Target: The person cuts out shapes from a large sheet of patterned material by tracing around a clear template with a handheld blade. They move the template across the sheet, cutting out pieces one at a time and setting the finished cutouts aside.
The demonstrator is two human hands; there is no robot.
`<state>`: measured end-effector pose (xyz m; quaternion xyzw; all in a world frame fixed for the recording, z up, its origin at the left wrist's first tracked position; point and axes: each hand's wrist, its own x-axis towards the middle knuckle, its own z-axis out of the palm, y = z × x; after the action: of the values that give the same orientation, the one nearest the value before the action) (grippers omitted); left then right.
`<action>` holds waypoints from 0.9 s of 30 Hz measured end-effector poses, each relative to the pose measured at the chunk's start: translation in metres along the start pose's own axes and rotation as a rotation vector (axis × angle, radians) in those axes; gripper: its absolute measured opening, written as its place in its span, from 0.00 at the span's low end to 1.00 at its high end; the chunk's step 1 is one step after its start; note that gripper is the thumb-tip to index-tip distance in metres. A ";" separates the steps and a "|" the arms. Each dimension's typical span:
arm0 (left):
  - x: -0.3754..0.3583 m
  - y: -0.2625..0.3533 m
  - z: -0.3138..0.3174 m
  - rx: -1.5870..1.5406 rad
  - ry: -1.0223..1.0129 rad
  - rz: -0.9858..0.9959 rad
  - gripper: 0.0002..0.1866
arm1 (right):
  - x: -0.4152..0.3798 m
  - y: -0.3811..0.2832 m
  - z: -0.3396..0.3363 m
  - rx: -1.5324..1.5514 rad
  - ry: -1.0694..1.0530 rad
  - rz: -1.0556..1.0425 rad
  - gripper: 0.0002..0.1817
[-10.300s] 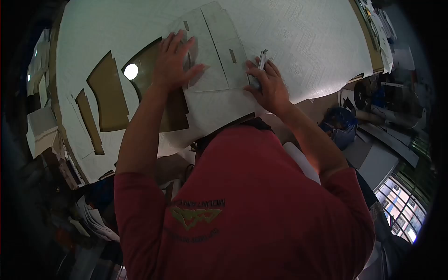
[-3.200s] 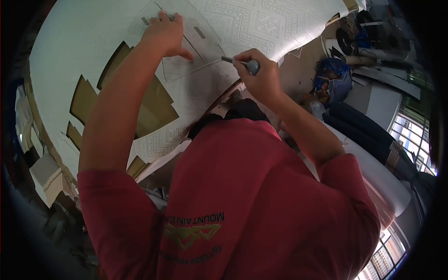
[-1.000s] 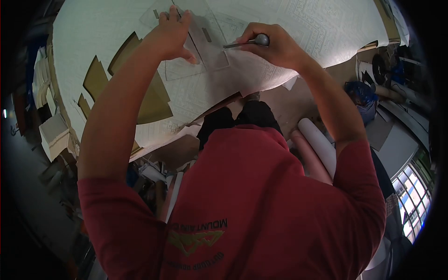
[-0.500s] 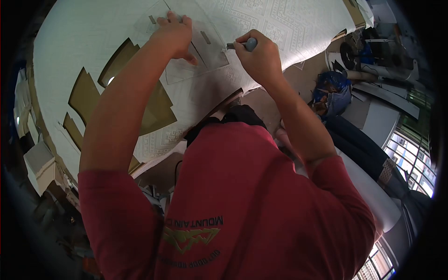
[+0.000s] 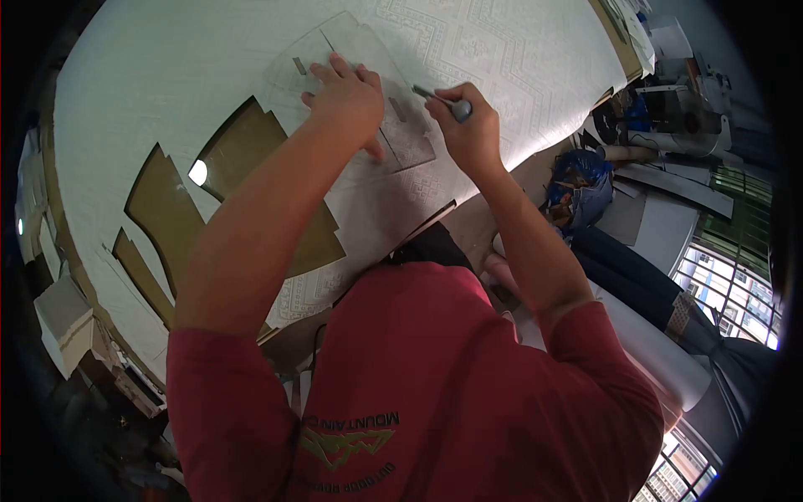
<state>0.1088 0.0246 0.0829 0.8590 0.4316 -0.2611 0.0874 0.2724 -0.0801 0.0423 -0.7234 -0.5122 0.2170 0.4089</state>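
A clear template (image 5: 410,151) with a dark line and small dark strips lies on white patterned fabric (image 5: 493,58). My left hand (image 5: 347,102) rests on it with fingers spread, holding nothing. At the template's right edge my right hand (image 5: 471,125) grips a grey-handled cutting tool (image 5: 460,110), its tip pointing up and to the left. Whether the tip touches the fabric I cannot tell. Left of my left forearm are olive-brown openings (image 5: 166,209) in the fabric, with a larger one (image 5: 251,142) partly behind the forearm.
The table's near edge (image 5: 435,219) runs close to my body. Right of the table are a blue plastic bag (image 5: 585,171), a fan (image 5: 609,121) and large rolls (image 5: 669,360). A box (image 5: 67,314) stands at the lower left, and a barred window is at the right.
The view has shifted, so the table contents appear lower and farther right. My right hand has moved along the template's right edge toward its far end. My left hand still presses the template.
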 end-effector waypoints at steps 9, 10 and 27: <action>0.001 -0.002 0.002 -0.023 0.032 0.014 0.73 | 0.110 -0.006 0.066 0.029 0.006 -0.162 0.11; 0.000 -0.002 0.003 -0.042 0.039 0.010 0.73 | 0.111 -0.003 0.067 0.029 0.004 -0.164 0.11; -0.006 0.001 0.007 -0.090 0.117 -0.029 0.70 | 0.271 0.027 0.043 0.159 -0.929 -0.644 0.08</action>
<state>0.1038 0.0169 0.0802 0.8618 0.4595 -0.1919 0.0965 0.3592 0.1809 0.0239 -0.3264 -0.8149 0.4148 0.2395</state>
